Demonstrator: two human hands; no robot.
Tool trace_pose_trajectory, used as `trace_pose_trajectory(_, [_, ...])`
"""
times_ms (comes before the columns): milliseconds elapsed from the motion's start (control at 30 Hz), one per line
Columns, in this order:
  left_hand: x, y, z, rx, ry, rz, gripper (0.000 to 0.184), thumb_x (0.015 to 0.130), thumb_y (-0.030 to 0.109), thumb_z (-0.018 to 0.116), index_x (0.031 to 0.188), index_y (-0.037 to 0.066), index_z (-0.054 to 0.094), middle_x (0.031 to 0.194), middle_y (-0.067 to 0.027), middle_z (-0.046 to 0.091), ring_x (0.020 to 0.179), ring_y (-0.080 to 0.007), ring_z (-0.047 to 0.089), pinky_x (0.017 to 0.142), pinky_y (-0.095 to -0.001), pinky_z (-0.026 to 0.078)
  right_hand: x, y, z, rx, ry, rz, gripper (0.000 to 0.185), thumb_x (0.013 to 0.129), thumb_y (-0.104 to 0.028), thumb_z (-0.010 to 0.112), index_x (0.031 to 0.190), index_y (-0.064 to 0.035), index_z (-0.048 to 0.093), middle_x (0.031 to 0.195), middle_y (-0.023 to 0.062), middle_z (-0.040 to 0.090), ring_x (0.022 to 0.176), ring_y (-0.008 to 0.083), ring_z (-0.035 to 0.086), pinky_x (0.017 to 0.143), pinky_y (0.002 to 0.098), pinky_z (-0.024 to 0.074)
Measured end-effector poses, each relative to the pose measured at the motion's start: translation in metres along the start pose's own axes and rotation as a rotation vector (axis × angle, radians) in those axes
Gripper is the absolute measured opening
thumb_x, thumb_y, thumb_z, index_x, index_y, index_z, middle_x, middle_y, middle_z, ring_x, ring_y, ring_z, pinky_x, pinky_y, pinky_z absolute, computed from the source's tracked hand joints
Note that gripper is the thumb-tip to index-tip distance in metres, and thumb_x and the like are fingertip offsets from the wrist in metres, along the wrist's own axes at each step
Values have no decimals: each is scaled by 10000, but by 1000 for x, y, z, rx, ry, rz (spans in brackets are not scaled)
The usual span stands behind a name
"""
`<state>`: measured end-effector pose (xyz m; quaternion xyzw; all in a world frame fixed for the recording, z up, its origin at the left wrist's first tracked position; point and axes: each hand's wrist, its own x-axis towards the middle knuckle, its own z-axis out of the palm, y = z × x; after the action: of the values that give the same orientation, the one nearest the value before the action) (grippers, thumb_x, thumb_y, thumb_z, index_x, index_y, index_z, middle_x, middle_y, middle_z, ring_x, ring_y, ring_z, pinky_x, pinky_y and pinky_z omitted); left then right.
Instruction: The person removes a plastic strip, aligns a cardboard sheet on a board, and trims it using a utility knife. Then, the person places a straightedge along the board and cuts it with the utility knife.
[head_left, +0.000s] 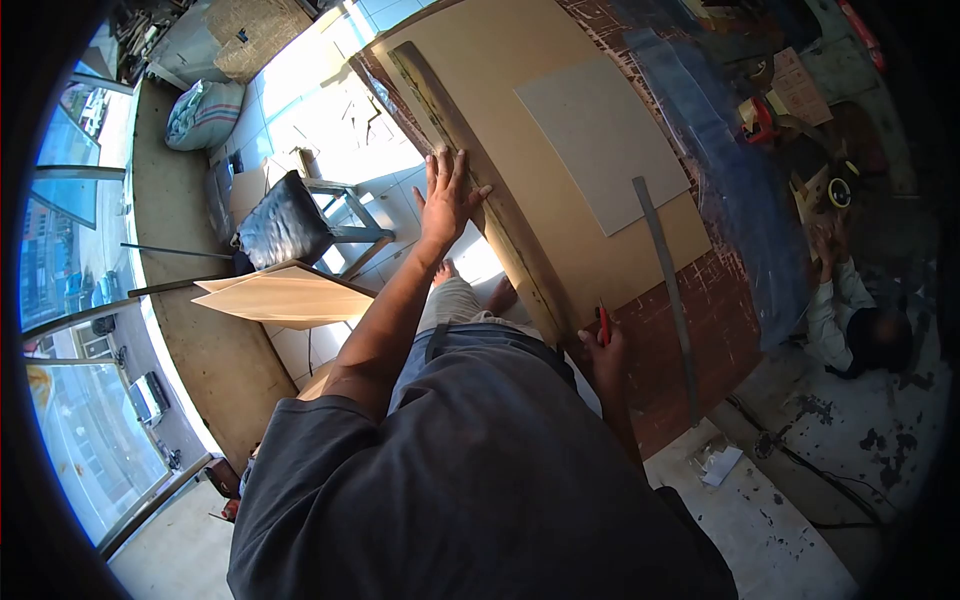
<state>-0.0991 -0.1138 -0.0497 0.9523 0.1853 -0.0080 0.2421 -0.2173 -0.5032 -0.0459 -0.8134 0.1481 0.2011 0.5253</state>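
A large brown board sheet lies on the worktable, with a long, worn straight bar along its near edge. My left hand rests on this bar, fingers spread and stretched out. In my right hand, near the bar's lower end, is a red utility knife with its tip pointing up and away from me. Part of the right hand's grip is hidden. A grey rectangular board lies on the brown sheet, and a thin dark metal strip overlaps its corner and the reddish tabletop.
Left of me are a stool with a black cushion, bent thin sheets and a sack. Transparent plastic sheeting runs along the table's right side. Tape dispenser and another person are at the far right.
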Motion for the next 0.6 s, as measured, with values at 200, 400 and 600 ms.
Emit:
trace_pose_trajectory(200, [-2, 4, 2, 94, 43, 1, 844, 956, 626, 558, 1631, 225, 248, 1713, -128, 135, 1581, -377, 63, 1148, -762, 164, -13, -36, 2, 25, 2, 63, 280, 868, -136, 808, 915, -39, 550, 717, -11, 418, 638, 100, 542, 561, 291, 498])
trace_pose_trajectory(400, [-2, 2, 6, 100, 77, 39, 827, 962, 631, 546, 1625, 231, 258, 1705, -130, 170, 1571, -399, 112, 1123, -789, 166, -6, -16, 2, 38, -21, 43, 399, 867, -137, 808, 1211, -26, 637, 736, -9, 460, 600, 104, 557, 546, 292, 505])
trace_pose_trajectory(600, [2, 0, 9, 90, 73, 68, 844, 960, 625, 567, 1624, 206, 256, 1700, -171, 143, 1559, -441, 115, 1073, -824, 204, -13, -33, 2, -5, 6, 61, 409, 860, -137, 815, 1217, -35, 643, 742, -3, 472, 575, 103, 546, 523, 308, 484])
